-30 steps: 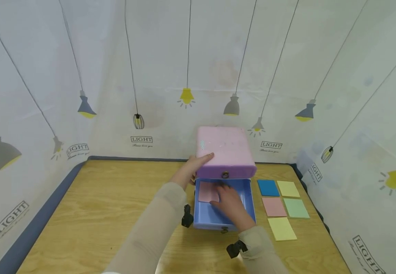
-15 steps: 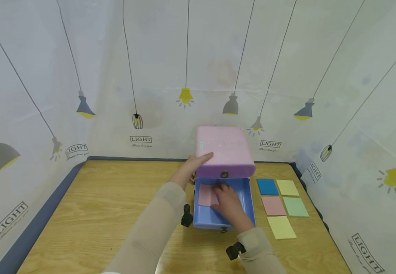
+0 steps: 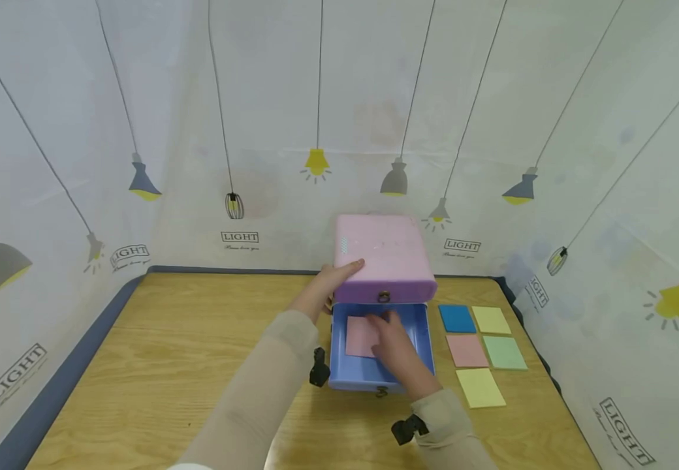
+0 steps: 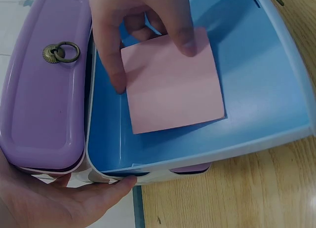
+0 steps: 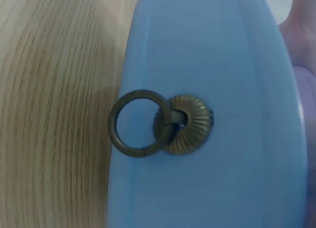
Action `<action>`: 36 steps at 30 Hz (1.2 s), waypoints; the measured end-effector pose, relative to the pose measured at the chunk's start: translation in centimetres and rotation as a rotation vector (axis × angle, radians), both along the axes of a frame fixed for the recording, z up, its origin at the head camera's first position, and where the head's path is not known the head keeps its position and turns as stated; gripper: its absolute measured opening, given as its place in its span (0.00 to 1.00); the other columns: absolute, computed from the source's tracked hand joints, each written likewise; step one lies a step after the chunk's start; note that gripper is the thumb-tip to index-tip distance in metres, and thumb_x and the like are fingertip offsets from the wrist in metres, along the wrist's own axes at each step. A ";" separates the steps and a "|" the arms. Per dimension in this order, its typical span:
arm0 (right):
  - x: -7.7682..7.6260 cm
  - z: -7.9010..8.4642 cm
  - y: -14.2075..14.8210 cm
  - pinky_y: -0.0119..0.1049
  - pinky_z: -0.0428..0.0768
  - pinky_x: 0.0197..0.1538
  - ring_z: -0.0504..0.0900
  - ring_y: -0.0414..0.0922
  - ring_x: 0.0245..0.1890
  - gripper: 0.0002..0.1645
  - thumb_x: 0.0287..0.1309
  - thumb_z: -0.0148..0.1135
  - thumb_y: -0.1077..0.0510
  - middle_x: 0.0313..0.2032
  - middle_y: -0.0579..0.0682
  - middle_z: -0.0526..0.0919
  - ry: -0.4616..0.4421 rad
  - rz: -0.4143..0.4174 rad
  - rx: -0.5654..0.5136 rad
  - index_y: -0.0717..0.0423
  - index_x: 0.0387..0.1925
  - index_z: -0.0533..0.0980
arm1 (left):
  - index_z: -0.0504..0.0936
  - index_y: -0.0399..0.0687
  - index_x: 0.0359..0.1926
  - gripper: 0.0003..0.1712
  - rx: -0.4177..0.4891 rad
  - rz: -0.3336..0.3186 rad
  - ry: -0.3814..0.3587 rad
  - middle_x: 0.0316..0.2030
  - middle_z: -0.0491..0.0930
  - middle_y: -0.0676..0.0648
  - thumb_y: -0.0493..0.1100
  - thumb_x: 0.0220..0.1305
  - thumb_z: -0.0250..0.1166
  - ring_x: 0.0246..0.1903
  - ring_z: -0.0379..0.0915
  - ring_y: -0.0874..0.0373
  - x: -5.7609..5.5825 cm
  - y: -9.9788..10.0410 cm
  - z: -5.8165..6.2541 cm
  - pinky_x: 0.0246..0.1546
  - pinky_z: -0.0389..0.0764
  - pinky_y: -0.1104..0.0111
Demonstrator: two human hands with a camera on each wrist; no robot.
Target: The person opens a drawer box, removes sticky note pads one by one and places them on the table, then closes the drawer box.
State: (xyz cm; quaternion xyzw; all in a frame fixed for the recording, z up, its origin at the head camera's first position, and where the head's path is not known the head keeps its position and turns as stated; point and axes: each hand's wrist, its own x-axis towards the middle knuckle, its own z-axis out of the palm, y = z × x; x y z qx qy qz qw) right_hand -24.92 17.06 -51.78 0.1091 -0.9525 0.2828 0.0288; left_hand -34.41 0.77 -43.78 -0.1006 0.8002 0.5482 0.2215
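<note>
A small two-tier drawer cabinet point(image 3: 383, 241) stands at the back of the table, with a pink top and a purple upper drawer front. Its lower blue drawer point(image 3: 354, 374) is pulled out. My left hand point(image 3: 329, 285) holds the cabinet's left side, thumb over the top and fingers along the side. Inside the drawer, my right hand point(image 3: 397, 349) grips a pink sticky note pad point(image 4: 173, 90) by its edges between thumb and fingers. A shadow lies under the pad's near edge. The right wrist view shows only the drawer front with its brass ring pull point(image 5: 140, 123).
To the right of the drawer lie several more sticky note pads: blue point(image 3: 457, 318), pale yellow point(image 3: 491, 320), pink point(image 3: 467, 351), green point(image 3: 505, 353) and another yellow point(image 3: 481, 388). Wood-grain table point(image 3: 198, 339); a lamp-printed cloth point(image 3: 281, 130) hangs behind and at both sides.
The pink pad has shifted a little toward the front and right of the drawer, with my right hand moving along. My left hand stays on the cabinet.
</note>
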 end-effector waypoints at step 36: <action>4.2 3.1 10.5 0.49 0.81 0.42 0.81 0.53 0.40 0.19 0.60 0.60 0.73 0.44 0.58 0.82 0.300 -0.133 -0.192 0.62 0.53 0.76 | 0.43 0.42 0.76 0.68 0.031 -0.014 0.006 0.62 0.63 0.28 0.77 0.50 0.62 0.57 0.66 0.33 0.2 -0.2 0.0 0.46 0.76 0.42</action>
